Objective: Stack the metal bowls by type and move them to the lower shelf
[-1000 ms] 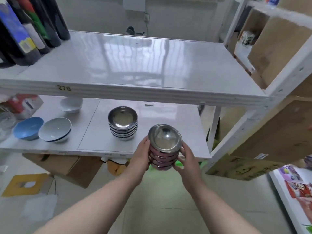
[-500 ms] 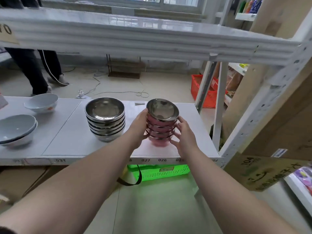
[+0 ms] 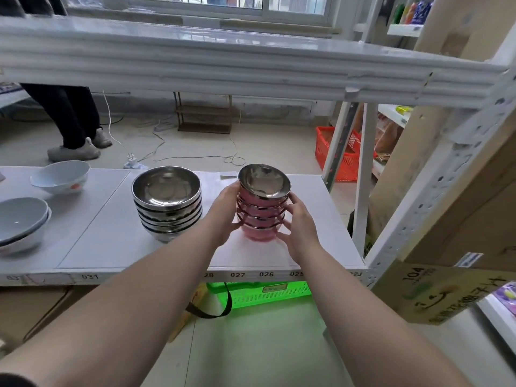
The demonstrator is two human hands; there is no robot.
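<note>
Pink bowl stack (image 3: pixel 262 210): metal bowls with pink outsides, nested, tilted slightly to the left; its base sits at or just above the lower shelf (image 3: pixel 321 236), and contact cannot be told.
Left hand (image 3: pixel 226 212): fingers curved and pressed against the left side of the pink stack.
Right hand (image 3: pixel 298 219): fingers spread and wrapped round the right side of the same stack.
Silver bowl stack (image 3: pixel 167 203): plain metal bowls nested upright on the lower shelf, just left of the left hand, apart from the pink stack.
Ceramic bowls: one white bowl (image 3: pixel 62 176) at the far left of the shelf, tipped; two grey-blue bowls (image 3: pixel 21 223) nested at the near left edge.
Upper shelf (image 3: pixel 251 62): white board running across above the bowls.
Below the shelf: a green basket (image 3: pixel 268 296).
</note>
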